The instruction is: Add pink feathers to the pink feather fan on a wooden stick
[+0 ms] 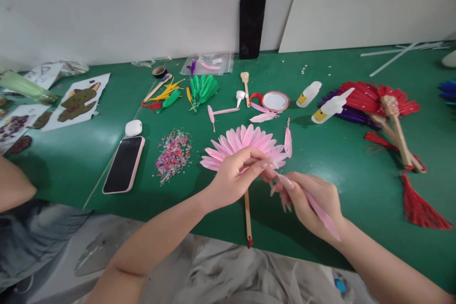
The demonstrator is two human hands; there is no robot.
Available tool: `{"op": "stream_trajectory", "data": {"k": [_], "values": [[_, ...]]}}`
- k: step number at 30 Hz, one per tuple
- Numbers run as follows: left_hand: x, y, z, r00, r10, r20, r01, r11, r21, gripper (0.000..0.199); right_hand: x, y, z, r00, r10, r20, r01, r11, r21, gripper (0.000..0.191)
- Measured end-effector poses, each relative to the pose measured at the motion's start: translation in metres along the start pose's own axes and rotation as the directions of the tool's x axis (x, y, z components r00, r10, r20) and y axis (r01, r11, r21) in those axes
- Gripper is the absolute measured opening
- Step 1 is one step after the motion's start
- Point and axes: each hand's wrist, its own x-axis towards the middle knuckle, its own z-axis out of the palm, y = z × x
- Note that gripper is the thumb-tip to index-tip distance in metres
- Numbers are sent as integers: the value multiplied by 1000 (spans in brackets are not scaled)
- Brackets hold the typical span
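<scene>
A pink feather (326, 218) is pinched in my right hand (313, 199), its wide end pointing down past the wrist. My left hand (238, 173) is closed with thumb and fingertips together at the feather's narrow end, close to the right fingertips. Behind and beneath my hands lies a fan of pink feathers (245, 140), with a wooden handle (248, 218) running toward me and a red cord at its end. The middle of the fan is hidden by my hands. Loose pink feathers (263, 116) lie just beyond it.
Two glue bottles (309, 94) stand right of a round lid (275, 101). Red feather fans (381, 97) lie at the right. Left are colourful flakes (173, 156), a phone (124, 165) and a white case (133, 128). Green feathers (204, 88) sit farther back. Another person's arm (14, 183) rests at the left.
</scene>
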Motion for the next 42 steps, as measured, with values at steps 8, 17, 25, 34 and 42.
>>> {"op": "stream_trajectory", "data": {"k": [8,17,25,34,42], "values": [[1,6,0,999,-37,-8,37,999,-5,19,-2,5,3,995,-95,-1,95,994,-62,29],[4,4,-5,994,-89,65,94,993,-75,18,-1,2,3,993,-87,-80,80,993,-88,29],[7,7,-4,982,-153,109,171,967,-186,18,3,-3,2,994,-53,-100,49,998,-43,37],[8,10,-4,986,-160,40,165,965,-206,16,3,-5,1,995,-59,-75,54,997,-64,39],[7,9,-7,989,-147,32,151,963,-224,13,4,-6,1,994,-68,-89,66,998,-21,40]]}}
